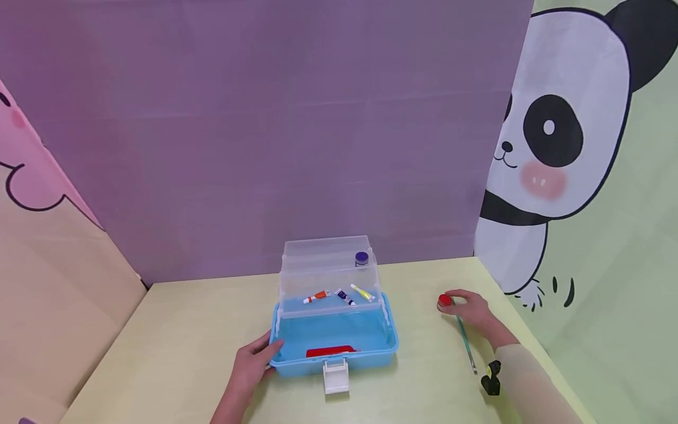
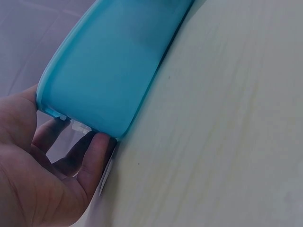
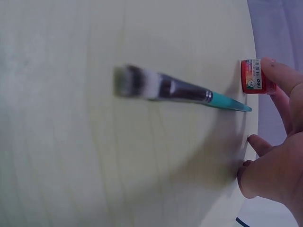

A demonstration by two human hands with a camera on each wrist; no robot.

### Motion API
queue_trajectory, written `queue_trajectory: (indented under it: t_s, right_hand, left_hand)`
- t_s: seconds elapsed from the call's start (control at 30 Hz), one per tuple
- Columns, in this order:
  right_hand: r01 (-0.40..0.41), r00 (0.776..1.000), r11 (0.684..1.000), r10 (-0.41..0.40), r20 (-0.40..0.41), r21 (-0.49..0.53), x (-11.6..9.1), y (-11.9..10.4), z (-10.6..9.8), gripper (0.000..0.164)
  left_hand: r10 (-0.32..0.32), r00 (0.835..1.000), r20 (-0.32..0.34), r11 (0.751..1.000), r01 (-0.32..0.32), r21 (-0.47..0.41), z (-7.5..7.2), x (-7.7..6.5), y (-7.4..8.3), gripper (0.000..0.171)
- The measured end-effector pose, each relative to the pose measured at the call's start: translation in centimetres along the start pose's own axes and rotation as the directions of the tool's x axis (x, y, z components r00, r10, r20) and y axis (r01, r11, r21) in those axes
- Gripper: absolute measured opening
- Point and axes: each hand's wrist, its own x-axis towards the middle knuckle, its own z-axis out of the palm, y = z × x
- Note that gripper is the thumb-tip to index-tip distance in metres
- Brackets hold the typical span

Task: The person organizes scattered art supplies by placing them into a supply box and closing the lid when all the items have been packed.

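At the left side of the blue plastic box [image 1: 312,333], my left hand [image 1: 251,362] grips the wall, thumb over the rim and fingers below. The left wrist view has the same hand [image 2: 52,161] with fingertips under the box corner [image 2: 104,80]. My right hand [image 1: 471,309] pinches a small red paint jar [image 1: 445,300] at the right of the table; its printed label faces the right wrist camera, where the jar [image 3: 255,76] is between thumb and finger. A paintbrush [image 1: 465,341] with a turquoise handle lies beside that hand, bristles toward me.
The box's clear lid and tray [image 1: 325,253] stand raised at the back. Orange [image 1: 316,297], dark purple [image 1: 345,297] and yellow [image 1: 363,292] paint tubes and a purple-capped jar [image 1: 362,258] are there. A red tube [image 1: 331,351] lies inside the box; a white latch [image 1: 336,377] hangs in front.
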Motion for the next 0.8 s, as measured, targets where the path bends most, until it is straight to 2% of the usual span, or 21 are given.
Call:
queue_trajectory:
  t_s: [0.33,0.47,0.8]
  right_hand:
    - [0.01,0.999,1.0,-0.011,-0.032,-0.027,-0.5,0.6,0.7,0.06]
    - [0.014,1.0,1.0,-0.015,-0.019,-0.025,-0.6,0.8,0.8,0.061]
    - [0.035,0.999,0.999,-0.035,0.006,0.021,-1.2,-1.1,-0.5,0.061]
  left_hand:
    - [0.0,1.0,-0.007,1.0,-0.001,-0.006,-0.1,-0.2,-0.2,0.063]
    - [-0.002,1.0,-0.016,1.0,0.001,-0.013,-0.1,-0.2,-0.2,0.062]
    - [0.005,1.0,-0.005,1.0,-0.005,-0.015,0.3,-0.1,0.2,0.061]
